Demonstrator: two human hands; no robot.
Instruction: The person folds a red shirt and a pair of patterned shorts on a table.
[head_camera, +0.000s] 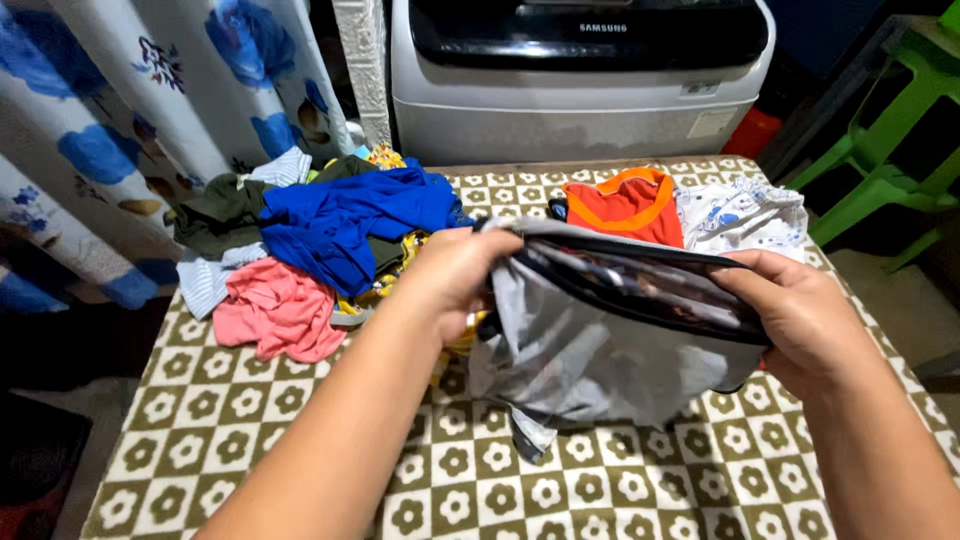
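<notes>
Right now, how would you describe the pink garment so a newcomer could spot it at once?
Start at the table with the olive-and-cream flower-check cover. On its left side lies a pile of clothes; the pink garment is the crumpled piece at the pile's near edge, just below the blue shirt. It is the only salmon-pink item there.

Two small labels only, both on the washing machine (580, 90) at top centre: a small rectangular pale sticker (711, 124) on the grey front panel near the right corner, and a smaller white strip label (699, 88) just above it, under the dark lid (590, 30). Lid also has a short line of white lettering (603, 28) at its middle; no packages, signs or lit screens in view
</notes>
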